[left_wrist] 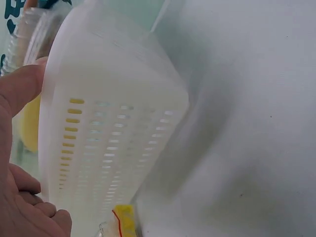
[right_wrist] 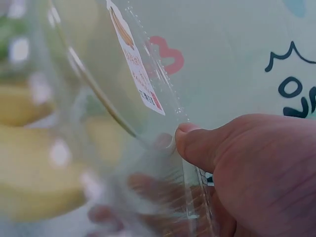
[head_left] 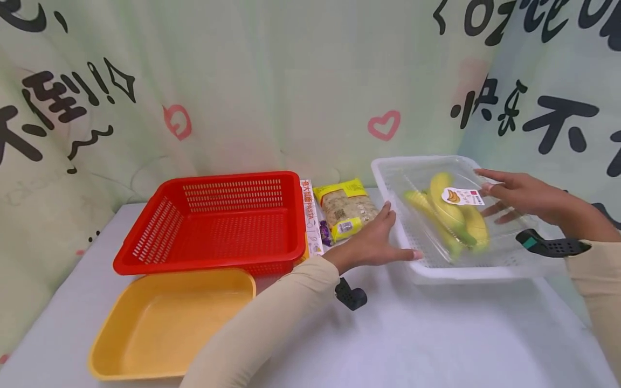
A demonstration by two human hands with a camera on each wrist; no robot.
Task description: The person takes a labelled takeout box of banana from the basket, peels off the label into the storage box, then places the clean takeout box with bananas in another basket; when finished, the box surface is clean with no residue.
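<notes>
A clear plastic box (head_left: 446, 253) holding yellow bananas (head_left: 443, 213) lies within the white basket (head_left: 388, 172). My right hand (head_left: 526, 199) grips the box's right edge; the right wrist view shows the thumb (right_wrist: 197, 143) on the outside and fingers visible through the plastic. A white label (head_left: 463, 196) with a banana picture is on the lid. My left hand (head_left: 371, 240) is spread at the basket's left front corner, thumb and fingertips right at the rim. In the left wrist view the basket's slotted wall (left_wrist: 118, 128) faces that hand.
A red perforated basket (head_left: 233, 226) stands at the left, behind a yellow tub (head_left: 179, 323). Between the baskets lie a yellow-and-clear food bag (head_left: 349, 205), a pasta box (head_left: 310, 215) and a small purple packet (head_left: 325, 233). A printed curtain (head_left: 281, 81) hangs behind the table (head_left: 436, 339).
</notes>
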